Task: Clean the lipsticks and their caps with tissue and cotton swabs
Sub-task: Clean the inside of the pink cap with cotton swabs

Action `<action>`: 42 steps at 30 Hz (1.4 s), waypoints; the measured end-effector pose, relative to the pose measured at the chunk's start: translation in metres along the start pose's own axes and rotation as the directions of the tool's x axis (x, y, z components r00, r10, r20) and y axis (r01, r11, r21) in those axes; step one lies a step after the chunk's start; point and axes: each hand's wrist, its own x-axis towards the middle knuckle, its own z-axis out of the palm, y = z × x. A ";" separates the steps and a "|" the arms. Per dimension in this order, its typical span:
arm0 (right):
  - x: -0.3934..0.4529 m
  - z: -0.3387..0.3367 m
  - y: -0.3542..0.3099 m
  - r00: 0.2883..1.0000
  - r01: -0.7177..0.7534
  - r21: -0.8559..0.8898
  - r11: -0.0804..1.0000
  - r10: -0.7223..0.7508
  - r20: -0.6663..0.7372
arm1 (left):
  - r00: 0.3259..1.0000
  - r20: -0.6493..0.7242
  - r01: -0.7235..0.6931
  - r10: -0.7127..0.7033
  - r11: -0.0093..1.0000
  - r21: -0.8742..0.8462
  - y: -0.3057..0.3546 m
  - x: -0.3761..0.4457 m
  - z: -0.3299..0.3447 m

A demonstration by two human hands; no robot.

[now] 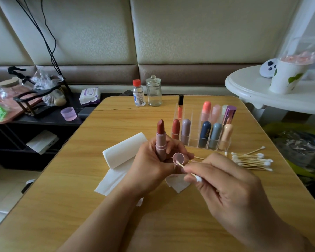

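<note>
My left hand [149,160] grips an uncapped pink lipstick [160,140] upright, its brown-red bullet showing, and also holds its pink cap [178,158] with the open end turned toward me. My right hand [224,180] pinches a cotton swab [186,170], and the swab's white tip touches the rim of the cap. White tissue [120,157] lies folded on the table under and left of my left hand. A pile of cotton swabs [253,160] lies to the right.
A clear organiser [191,142] with several lipsticks stands behind my hands on the wooden table [171,224]. At the far edge stand a red-capped bottle [139,93] and a glass jar [153,92]. A white side table [262,95] with a paper cup is at right.
</note>
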 end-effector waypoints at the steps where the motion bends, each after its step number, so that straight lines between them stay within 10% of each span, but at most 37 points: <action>1: 0.001 -0.001 0.001 1.000 0.013 -0.019 1.000 -0.013 -0.006 | 1.000 -0.003 0.001 -0.001 1.000 0.018 0.000 0.000 0.000; 16: 0.000 -0.016 0.015 0.992 -0.040 -0.166 0.985 0.020 -0.125 | 0.990 0.104 0.093 -0.099 0.994 0.065 -0.007 -0.001 -0.004; 25: 0.000 -0.006 0.005 0.992 -0.016 0.115 0.993 0.030 -0.119 | 0.996 0.081 0.044 -0.044 0.999 0.003 -0.001 -0.003 -0.002; 42: 0.000 -0.012 0.005 0.992 0.092 -0.332 0.939 -0.115 -0.051 | 0.996 0.073 0.045 -0.045 0.999 0.000 0.006 -0.002 0.004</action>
